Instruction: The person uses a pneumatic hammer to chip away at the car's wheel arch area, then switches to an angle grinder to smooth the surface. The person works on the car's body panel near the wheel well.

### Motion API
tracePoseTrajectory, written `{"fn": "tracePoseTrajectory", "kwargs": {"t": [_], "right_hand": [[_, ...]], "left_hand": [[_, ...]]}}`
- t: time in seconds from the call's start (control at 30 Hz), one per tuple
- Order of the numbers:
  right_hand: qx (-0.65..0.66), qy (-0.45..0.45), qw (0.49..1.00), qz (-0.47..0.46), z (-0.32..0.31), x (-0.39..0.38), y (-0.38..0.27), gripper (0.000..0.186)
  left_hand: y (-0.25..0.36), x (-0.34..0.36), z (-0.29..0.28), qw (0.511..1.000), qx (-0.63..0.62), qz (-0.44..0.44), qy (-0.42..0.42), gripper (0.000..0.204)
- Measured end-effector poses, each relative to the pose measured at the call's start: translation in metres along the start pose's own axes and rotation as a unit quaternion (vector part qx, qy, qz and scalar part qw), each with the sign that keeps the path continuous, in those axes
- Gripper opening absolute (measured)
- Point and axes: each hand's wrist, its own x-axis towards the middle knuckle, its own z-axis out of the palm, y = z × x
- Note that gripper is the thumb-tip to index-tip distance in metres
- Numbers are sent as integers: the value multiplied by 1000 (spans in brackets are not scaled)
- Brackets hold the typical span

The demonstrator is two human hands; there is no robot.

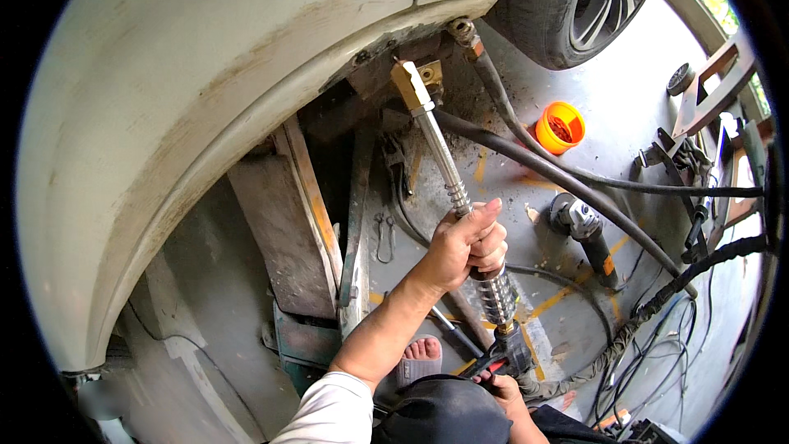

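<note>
My left hand (470, 247) is closed around the shaft of a long metal pulling gun (441, 148), just below a coil spring. At the gun's far end, a brass-coloured tip (411, 86) is at the lower sill of a dirty white car (271, 57); whether it touches the metal I cannot tell. Below my left fist a thick sleeve with coils leads down to the gun's dark handle (514, 349). My right hand (503, 390) is closed on that handle, near a red part. A dark rounded cap (444, 413) at the lower edge hides part of my right arm.
A brass clamp (430, 74) sits under the sill, near a thick cable (559, 173). An angle grinder (588, 234) and an orange cup (560, 127) with reddish bits stand on the grey floor. Wooden boards (283, 230) lie under the car; a wheel (575, 4) is far right. Tangled cables (657, 353) lie right.
</note>
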Motion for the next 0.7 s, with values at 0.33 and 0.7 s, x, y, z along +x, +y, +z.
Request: {"fn": "tracePoseTrajectory", "kwargs": {"t": [0.33,0.7], "right_hand": [[-16,1,999,-38,18,-1,-5,24],[-9,34,998,-44,26,-1,-7,38]], "left_hand": [[8,4,6,999,25,11,-39,47],[12,9,2,999,13,4,-35,45]]}}
